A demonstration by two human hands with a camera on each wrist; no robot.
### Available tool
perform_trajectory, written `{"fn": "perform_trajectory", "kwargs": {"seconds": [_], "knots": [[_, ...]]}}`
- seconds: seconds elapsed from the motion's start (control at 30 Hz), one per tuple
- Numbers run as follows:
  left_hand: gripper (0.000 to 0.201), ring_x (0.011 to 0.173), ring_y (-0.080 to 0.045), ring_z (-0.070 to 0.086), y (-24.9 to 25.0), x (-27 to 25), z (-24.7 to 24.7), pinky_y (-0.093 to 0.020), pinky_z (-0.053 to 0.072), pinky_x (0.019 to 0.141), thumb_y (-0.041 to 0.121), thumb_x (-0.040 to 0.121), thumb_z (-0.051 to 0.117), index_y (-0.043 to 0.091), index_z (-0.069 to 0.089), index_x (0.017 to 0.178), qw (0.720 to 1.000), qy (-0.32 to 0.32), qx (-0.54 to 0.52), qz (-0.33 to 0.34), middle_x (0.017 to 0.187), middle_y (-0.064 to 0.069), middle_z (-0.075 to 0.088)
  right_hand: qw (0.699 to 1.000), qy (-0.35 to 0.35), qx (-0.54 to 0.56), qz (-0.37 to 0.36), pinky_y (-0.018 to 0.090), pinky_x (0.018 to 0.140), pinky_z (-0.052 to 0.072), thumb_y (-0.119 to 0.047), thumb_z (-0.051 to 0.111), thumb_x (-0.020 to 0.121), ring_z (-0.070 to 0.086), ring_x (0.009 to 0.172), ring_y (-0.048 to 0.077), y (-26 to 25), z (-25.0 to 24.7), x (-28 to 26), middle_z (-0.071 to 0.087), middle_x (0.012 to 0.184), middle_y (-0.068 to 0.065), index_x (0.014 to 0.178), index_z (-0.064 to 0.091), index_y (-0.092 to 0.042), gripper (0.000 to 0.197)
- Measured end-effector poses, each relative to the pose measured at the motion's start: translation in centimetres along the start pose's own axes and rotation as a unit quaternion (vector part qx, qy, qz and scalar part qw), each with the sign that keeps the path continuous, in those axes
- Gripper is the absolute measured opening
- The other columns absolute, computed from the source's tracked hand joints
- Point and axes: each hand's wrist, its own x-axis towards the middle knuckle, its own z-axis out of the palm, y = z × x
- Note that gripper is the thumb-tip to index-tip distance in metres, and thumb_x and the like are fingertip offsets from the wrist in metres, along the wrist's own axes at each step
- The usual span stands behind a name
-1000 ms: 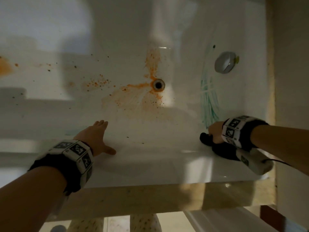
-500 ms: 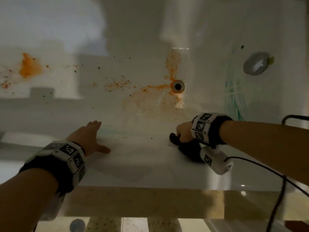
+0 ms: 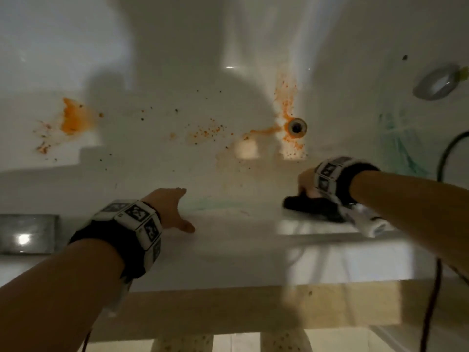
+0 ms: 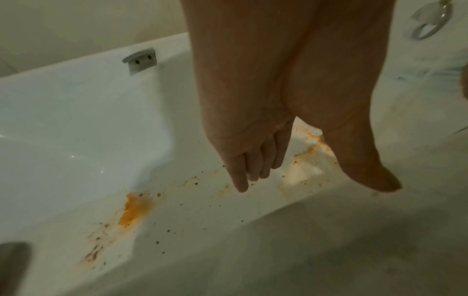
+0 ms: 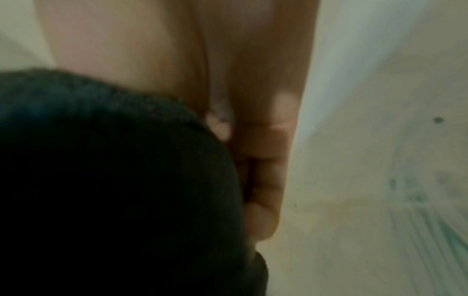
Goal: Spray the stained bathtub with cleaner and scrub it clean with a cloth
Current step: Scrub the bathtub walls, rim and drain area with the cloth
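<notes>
The right hand point(image 3: 308, 182) has its fingers point(image 5: 263, 218) curled round a dark, near-black bunched cloth point(image 3: 312, 208), thumb side pressed to the wad, which bulges out below the palm in the right wrist view. The wad lies on the near inner edge of the white glossy bathtub point(image 3: 228, 237), just short of the drain. Being soft, light and probably damp, the cloth should fold to the tub's curves; it is best taken as it is here, bunched into the palm with the fingers wrapped over the top so that pressure goes straight down. A loose corner would drag and smear rather than scrub.

The left hand point(image 3: 168, 208) holds nothing: its fingers point(image 4: 253, 166) are straight and close together, the thumb spread wide, the palm on or just above the tub's near rim, well apart from the cloth. It looks to be a brace for leaning in.

Beyond the cloth, an orange stain point(image 3: 284, 123) runs round and above the round metal drain point(image 3: 296, 127), with a paler washed patch between drain and cloth. Orange specks trail left to a second orange blotch point(image 3: 73, 119) far from either hand. Greenish streaks point(image 3: 401, 146) mark the tub wall at the right, below a round chrome overflow cap point(image 3: 437, 82). The wet enamel is likely slippery, so the bracing palm could slide.
</notes>
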Motion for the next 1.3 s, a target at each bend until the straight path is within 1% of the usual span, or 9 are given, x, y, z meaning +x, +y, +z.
{"fn": "perform_trajectory", "kwargs": {"seconds": [0.17, 0.43, 0.57, 0.77, 0.83, 0.9, 0.97, 1.1, 1.3], "knots": [[0.095, 0.146, -0.021, 0.011, -7.0, -0.3, -0.6, -0.031, 0.013, 0.116, 0.047, 0.084, 0.062, 0.016, 0.003, 0.151, 0.999, -0.014, 0.025, -0.021, 0.159, -0.004, 0.007, 0.996, -0.035, 0.055, 0.057, 0.026, 0.077, 0.041, -0.016, 0.058, 0.089, 0.047, 0.083, 0.019, -2.4, 0.3, 0.7, 0.051, 0.092, 0.004, 0.118, 0.06, -0.006, 0.031], [0.093, 0.145, -0.021, 0.012, -12.4, -0.4, 0.3, -0.031, 0.014, 0.116, 0.047, 0.084, 0.061, 0.015, 0.005, 0.151, 0.999, -0.025, 0.012, -0.043, 0.158, -0.005, 0.008, 0.99, -0.018, 0.105, -0.095, 0.033, 0.063, 0.047, -0.038, 0.043, 0.092, 0.051, 0.067, 0.024, -15.7, -7.3, 2.7, 0.061, 0.081, 0.009, 0.08, 0.055, -0.008, 0.035], [0.092, 0.144, -0.021, 0.016, -12.1, 0.0, 0.5, -0.031, 0.016, 0.116, 0.045, 0.084, 0.063, 0.016, 0.008, 0.151, 0.999, -0.029, -0.007, -0.04, 0.157, -0.004, 0.014, 0.968, -0.032, 0.186, -0.166, 0.034, 0.079, 0.05, -0.014, 0.044, 0.096, 0.056, 0.083, 0.023, -20.0, -9.9, 2.3, 0.06, 0.11, 0.014, 0.113, 0.058, 0.003, 0.028], [0.092, 0.145, -0.02, 0.015, -11.6, 0.6, 0.1, -0.031, 0.016, 0.116, 0.044, 0.084, 0.063, 0.017, 0.007, 0.151, 0.997, -0.046, -0.031, -0.045, 0.157, -0.003, 0.013, 0.969, 0.015, 0.22, -0.115, 0.05, 0.101, 0.04, -0.026, 0.048, 0.093, 0.047, 0.12, 0.03, -12.1, -10.3, 3.4, 0.043, 0.139, 0.003, 0.122, 0.051, -0.036, 0.032], [0.094, 0.145, -0.02, 0.014, -11.3, 1.0, -0.5, -0.031, 0.015, 0.116, 0.044, 0.083, 0.064, 0.017, 0.005, 0.151, 0.997, -0.051, -0.024, -0.045, 0.158, -0.003, 0.011, 0.989, 0.021, 0.133, -0.054, 0.051, 0.091, 0.046, -0.06, 0.04, 0.085, 0.059, 0.102, 0.029, -7.7, -8.9, 4.5, 0.061, 0.119, 0.002, 0.095, 0.058, -0.043, 0.026], [0.099, 0.145, -0.02, 0.011, -11.1, 1.7, -0.9, -0.031, 0.013, 0.116, 0.042, 0.082, 0.067, 0.016, 0.003, 0.151, 0.997, -0.062, -0.012, -0.042, 0.158, -0.003, 0.009, 0.999, -0.01, 0.04, 0.008, 0.034, 0.068, 0.052, -0.084, 0.025, 0.072, 0.066, 0.072, 0.024, -4.4, -6.4, 5.9, 0.073, 0.086, 0.002, 0.077, 0.067, -0.034, 0.066], [0.104, 0.146, -0.021, 0.01, -11.1, 2.4, -1.1, -0.031, 0.013, 0.116, 0.043, 0.078, 0.071, 0.016, 0.002, 0.151, 0.997, -0.073, 0.002, -0.04, 0.158, -0.003, 0.008, 0.995, -0.092, -0.011, 0.025, 0.021, 0.055, 0.043, -0.067, 0.031, 0.088, 0.068, 0.082, 0.024, -3.6, -3.9, 6.0, 0.073, 0.096, 0.004, 0.094, 0.073, -0.023, 0.06], [0.111, 0.146, -0.021, 0.01, -11.6, 3.3, -1.4, -0.033, 0.014, 0.117, 0.045, 0.073, 0.075, 0.017, 0.002, 0.151, 0.995, -0.083, 0.006, -0.05, 0.158, -0.002, 0.008, 0.992, -0.128, -0.004, -0.007, 0.026, 0.08, 0.046, -0.019, 0.053, 0.092, 0.058, 0.115, 0.026, -6.0, -1.9, 7.2, 0.06, 0.125, 0.011, 0.124, 0.057, -0.01, 0.033], [0.115, 0.146, -0.018, 0.011, -12.6, 3.4, -0.7, -0.031, 0.014, 0.117, 0.051, 0.07, 0.074, 0.019, 0.0, 0.151, 0.995, -0.076, -0.025, -0.061, 0.159, 0.0, 0.006, 0.99, -0.094, 0.008, -0.107, 0.046, 0.1, 0.043, -0.037, 0.046, 0.089, 0.054, 0.114, 0.032, -13.6, -6.1, 11.5, 0.053, 0.13, 0.012, 0.127, 0.049, -0.013, 0.045]]}}
